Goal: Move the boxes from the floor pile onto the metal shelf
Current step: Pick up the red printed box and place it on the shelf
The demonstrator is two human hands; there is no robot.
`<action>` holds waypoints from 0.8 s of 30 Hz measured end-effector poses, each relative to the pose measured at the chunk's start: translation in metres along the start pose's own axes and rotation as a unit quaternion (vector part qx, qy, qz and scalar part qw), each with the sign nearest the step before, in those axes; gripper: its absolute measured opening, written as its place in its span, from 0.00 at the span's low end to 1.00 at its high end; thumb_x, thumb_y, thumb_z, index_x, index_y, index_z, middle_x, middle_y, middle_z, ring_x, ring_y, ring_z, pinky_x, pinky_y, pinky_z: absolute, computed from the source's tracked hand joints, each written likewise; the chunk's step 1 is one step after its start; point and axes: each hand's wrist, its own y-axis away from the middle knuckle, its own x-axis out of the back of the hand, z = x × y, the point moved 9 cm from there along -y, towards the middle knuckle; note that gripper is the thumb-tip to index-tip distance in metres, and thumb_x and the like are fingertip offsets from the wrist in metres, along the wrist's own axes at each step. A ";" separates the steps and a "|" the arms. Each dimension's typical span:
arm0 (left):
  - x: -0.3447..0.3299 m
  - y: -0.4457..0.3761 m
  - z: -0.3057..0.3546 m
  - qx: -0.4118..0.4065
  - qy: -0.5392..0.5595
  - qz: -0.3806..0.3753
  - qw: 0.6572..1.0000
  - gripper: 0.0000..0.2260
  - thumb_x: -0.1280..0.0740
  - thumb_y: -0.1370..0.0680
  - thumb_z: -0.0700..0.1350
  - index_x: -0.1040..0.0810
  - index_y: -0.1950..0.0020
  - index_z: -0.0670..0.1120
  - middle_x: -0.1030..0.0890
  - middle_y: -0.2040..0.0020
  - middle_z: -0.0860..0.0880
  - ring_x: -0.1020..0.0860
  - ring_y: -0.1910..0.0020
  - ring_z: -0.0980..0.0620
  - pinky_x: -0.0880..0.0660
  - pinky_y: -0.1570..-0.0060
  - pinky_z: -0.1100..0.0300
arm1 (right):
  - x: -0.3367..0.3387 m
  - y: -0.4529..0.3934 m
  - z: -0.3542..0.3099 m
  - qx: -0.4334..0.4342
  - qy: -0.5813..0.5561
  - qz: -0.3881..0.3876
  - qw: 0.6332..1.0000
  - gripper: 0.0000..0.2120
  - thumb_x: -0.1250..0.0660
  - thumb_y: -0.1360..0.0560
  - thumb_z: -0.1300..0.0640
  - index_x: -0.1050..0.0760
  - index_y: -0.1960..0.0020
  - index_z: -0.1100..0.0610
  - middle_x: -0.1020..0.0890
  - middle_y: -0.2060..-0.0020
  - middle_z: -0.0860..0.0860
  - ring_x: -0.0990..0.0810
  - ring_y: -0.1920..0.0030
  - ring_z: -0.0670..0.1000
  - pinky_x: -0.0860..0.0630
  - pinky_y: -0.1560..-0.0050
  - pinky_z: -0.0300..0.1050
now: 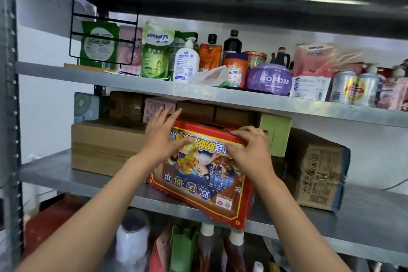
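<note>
Both hands meet the red cartoon-printed box, upside down on the metal shelf: left hand spread flat, right hand apparently curled over its top edge.

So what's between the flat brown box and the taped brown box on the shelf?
In the head view, the red cartoon box sits between them, both hands on it, with a green box behind.
</note>
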 end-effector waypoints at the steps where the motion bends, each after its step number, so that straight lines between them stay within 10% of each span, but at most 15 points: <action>1: -0.002 -0.006 0.006 -0.027 -0.029 -0.019 0.999 0.37 0.35 0.32 0.70 0.34 0.27 0.55 0.38 0.24 0.51 0.50 0.22 0.50 0.51 0.24 0.47 | 0.000 -0.001 0.001 -0.001 -0.009 0.004 1.000 0.16 0.24 0.32 0.52 0.17 0.46 0.53 0.23 0.52 0.46 0.27 0.44 0.50 0.33 0.37 0.54; 9: -0.019 -0.024 0.018 -0.050 -0.071 -0.035 0.996 0.35 0.41 0.35 0.76 0.30 0.47 0.47 0.22 0.47 0.48 0.25 0.43 0.46 0.39 0.31 0.43 | -0.007 -0.008 0.011 -0.006 -0.049 0.015 0.999 0.14 0.22 0.34 0.52 0.17 0.49 0.52 0.24 0.54 0.44 0.28 0.47 0.46 0.30 0.40 0.50; 16: -0.008 -0.027 0.017 -0.052 -0.108 0.004 0.993 0.33 0.40 0.36 0.77 0.30 0.51 0.49 0.25 0.54 0.51 0.26 0.51 0.47 0.30 0.45 0.48 | -0.018 -0.013 0.017 -0.006 -0.046 -0.002 0.999 0.16 0.23 0.34 0.46 0.20 0.49 0.48 0.24 0.51 0.43 0.29 0.43 0.46 0.29 0.39 0.50; 24: -0.033 -0.035 0.012 -0.053 -0.090 0.001 0.994 0.31 0.38 0.33 0.74 0.31 0.48 0.48 0.28 0.54 0.52 0.27 0.49 0.48 0.39 0.31 0.40 | -0.024 -0.023 0.035 -0.001 0.002 -0.010 1.000 0.17 0.25 0.33 0.44 0.23 0.49 0.49 0.28 0.52 0.40 0.32 0.41 0.48 0.34 0.38 0.49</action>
